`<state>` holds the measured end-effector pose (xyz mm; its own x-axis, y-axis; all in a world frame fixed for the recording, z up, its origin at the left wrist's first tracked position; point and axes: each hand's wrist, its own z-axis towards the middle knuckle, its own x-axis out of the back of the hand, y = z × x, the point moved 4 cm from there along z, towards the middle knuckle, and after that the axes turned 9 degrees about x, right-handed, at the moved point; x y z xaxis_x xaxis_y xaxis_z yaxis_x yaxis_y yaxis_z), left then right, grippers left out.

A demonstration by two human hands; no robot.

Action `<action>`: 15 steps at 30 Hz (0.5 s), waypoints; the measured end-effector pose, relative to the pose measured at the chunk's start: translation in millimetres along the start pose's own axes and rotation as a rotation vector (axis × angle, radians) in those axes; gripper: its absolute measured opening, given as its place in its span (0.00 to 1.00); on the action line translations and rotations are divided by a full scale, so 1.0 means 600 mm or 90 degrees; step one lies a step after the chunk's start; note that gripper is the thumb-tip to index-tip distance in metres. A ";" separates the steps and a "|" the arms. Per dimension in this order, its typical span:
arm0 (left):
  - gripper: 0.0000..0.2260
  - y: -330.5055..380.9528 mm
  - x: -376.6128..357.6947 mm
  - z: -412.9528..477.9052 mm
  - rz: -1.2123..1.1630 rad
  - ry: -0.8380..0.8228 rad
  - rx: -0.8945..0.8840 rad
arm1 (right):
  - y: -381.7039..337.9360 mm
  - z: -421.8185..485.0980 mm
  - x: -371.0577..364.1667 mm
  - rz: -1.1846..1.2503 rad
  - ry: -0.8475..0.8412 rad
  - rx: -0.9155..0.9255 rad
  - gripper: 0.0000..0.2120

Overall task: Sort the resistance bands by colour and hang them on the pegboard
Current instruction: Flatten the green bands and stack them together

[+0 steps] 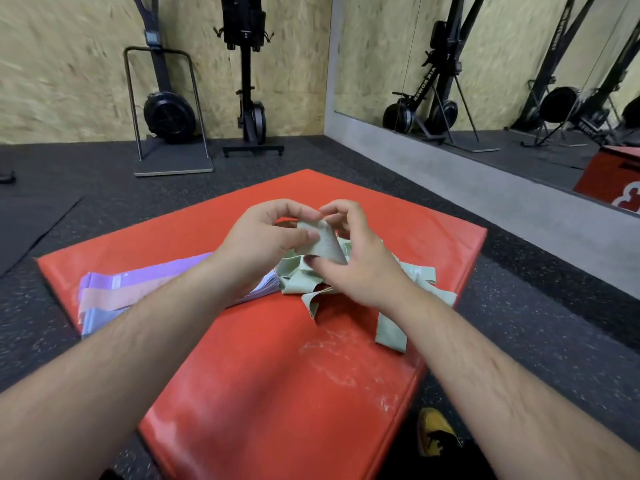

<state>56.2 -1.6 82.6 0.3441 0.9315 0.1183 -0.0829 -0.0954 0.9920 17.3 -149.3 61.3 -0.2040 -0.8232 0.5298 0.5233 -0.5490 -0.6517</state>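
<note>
We see one sage-green resistance band raised just over the red pad, pinched by both hands: the grip of the left hand is closed on its upper fold, that of the right hand on its lower edge. How far it runs inside the hands we cannot tell. Under it lies a tangled heap of green bands, partly covered by the right wrist; leftward, a flat stack of purple, pink and blue bands, one end hidden by the left forearm.
</note>
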 end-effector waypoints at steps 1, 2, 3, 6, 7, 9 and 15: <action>0.11 -0.001 0.004 -0.002 0.000 0.000 0.004 | 0.001 0.000 -0.003 0.053 -0.037 -0.025 0.30; 0.12 -0.001 0.007 -0.006 0.003 -0.005 0.004 | 0.001 0.001 -0.007 0.102 -0.072 -0.046 0.30; 0.13 -0.001 0.012 -0.009 0.008 -0.010 0.001 | 0.001 0.001 -0.010 0.134 -0.092 -0.060 0.29; 0.13 -0.002 0.036 -0.017 0.021 0.013 -0.011 | 0.005 0.006 -0.006 0.144 -0.102 -0.056 0.17; 0.13 -0.002 0.048 -0.019 0.019 0.034 -0.011 | 0.012 0.007 -0.003 0.132 -0.116 -0.057 0.13; 0.14 -0.007 0.075 -0.023 0.009 0.077 -0.006 | 0.029 0.004 0.006 0.101 -0.168 -0.074 0.09; 0.12 -0.055 0.150 -0.048 0.037 0.131 0.101 | 0.068 -0.020 0.035 -0.084 -0.293 -0.129 0.08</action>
<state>63.1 95.6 59.3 0.1446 0.9729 0.1802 0.0566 -0.1900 0.9802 24.2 -190.7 39.5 0.1514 -0.6210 0.7690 0.3378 -0.6986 -0.6307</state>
